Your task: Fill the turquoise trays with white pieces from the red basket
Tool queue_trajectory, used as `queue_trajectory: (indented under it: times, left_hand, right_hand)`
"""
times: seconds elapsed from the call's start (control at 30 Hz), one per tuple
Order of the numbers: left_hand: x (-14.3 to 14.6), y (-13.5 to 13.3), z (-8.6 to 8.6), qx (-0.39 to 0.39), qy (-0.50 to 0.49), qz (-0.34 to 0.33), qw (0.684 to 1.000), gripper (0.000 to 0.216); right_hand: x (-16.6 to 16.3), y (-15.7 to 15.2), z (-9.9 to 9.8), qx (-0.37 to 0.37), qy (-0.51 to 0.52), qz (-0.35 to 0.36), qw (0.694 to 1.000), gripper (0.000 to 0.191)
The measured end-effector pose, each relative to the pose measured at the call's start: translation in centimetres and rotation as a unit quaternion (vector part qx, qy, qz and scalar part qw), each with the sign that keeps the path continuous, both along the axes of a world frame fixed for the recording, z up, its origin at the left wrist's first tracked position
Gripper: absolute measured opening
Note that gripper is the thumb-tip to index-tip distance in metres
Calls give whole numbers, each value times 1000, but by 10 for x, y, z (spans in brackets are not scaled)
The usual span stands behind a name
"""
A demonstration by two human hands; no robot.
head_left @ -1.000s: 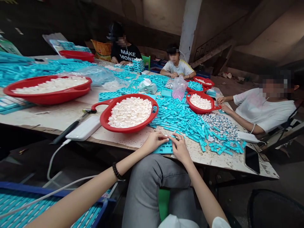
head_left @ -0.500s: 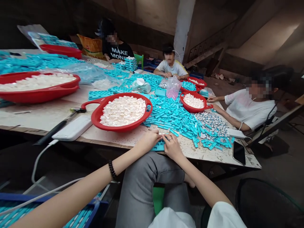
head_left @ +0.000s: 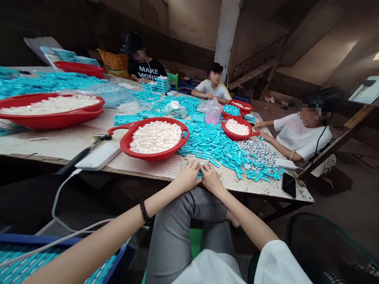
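At the table's front edge, my left hand (head_left: 188, 176) lies with its fingers bent over a turquoise plastic piece (head_left: 200, 173), of which only slivers show. My right hand (head_left: 211, 177) meets it from the other side, fingertips pressed together on the same piece. A bit of white shows at the fingertips, too small to make out. Just beyond both hands stands a red basin (head_left: 154, 155) full of small white pieces (head_left: 156, 136). To its right spreads a heap of loose turquoise strips (head_left: 216, 146).
A hammer (head_left: 78, 154) and a white power bank (head_left: 97, 156) with a cable lie left. A phone (head_left: 288, 184) rests near the right corner. Another red basin (head_left: 53, 118) is at far left; a blue crate (head_left: 118, 264) stands below. Three people sit around the table.
My left hand has spread over the turquoise piece, covering its slotted face that showed before. The fingers of both hands have shifted. The whole view has tilted slightly.
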State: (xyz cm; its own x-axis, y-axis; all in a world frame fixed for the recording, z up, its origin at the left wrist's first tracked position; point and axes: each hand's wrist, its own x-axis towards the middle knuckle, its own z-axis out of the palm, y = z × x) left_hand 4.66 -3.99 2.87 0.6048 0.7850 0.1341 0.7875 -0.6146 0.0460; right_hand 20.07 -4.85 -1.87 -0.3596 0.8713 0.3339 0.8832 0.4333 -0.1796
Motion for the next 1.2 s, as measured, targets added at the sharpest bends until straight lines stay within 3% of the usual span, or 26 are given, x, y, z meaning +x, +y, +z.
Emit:
queue_trajectory:
  times: [0.1, 0.33, 0.67, 1.2]
  left_hand:
    - [-1, 1, -2, -49, -6, 2, 999, 60]
    - [0, 0, -5, -83, -12, -9, 996, 81]
    - [4, 1, -13, -71, -15, 1, 997, 68]
    - [8, -2, 5, -45, 4, -19, 999, 52]
  right_hand:
    - [0, -1, 3, -18, -13, -12, 1000, 58]
    - [-2, -2, 6, -29, -40, -36, 998, 55]
    - [-4, 2, 3, -17, -45, -20, 999, 61]
    - [-9, 16, 11, -10, -102, 20, 994, 29]
